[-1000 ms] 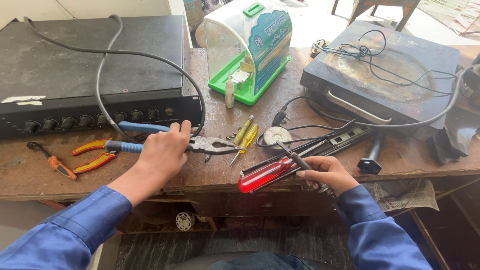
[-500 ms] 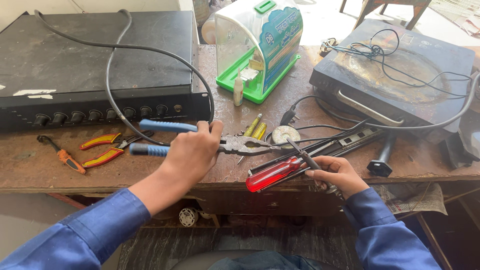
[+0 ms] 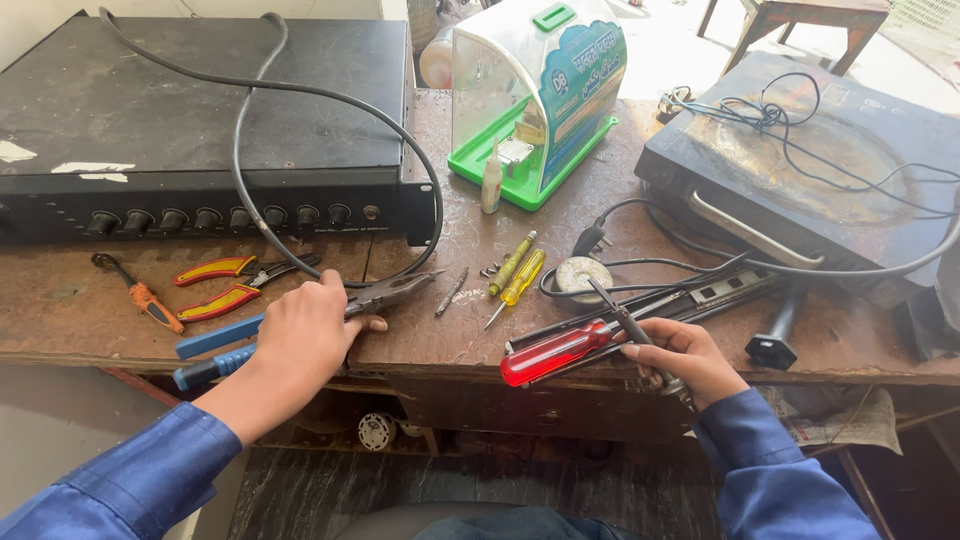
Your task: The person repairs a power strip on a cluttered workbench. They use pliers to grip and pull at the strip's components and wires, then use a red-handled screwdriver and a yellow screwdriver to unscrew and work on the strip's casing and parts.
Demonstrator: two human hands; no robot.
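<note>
Compared with half a second earlier, when the blue-handled steel pliers point(image 3: 300, 325) were lying further right on the worn brown wooden bench point(image 3: 60, 320), they had been dragged back toward the near edge, so the tool looked freshly taken up rather than parked. Their blue grips stuck out past the wrist on the left and the grey jaws pointed right, close together.

Left to right: a small orange-handled screwdriver point(image 3: 140, 297) and red-and-yellow-handled cutters point(image 3: 225, 285) were left untouched near the big black amplifier box point(image 3: 200, 130), with a black cable point(image 3: 300, 95) looped over it. The left hand point(image 3: 305, 335) was curled down over the middle of the pliers, fingers point(image 3: 375, 324) closed loosely around them and the knuckles hiding the pivot, so how tight the grip was couldn't be told.

Two yellow-green little screwdrivers point(image 3: 517, 272) were lying loose mid-bench. Further right, the right hand point(image 3: 680, 358), barely shifted, was wrapped around a thin dark metal tool point(image 3: 620, 318), fingers pinched narrow on its shaft, just beside a big red-handled screwdriver point(image 3: 555, 352) resting at the bench edge. A black flat appliance point(image 3: 800, 160) was sitting at far right.
</note>
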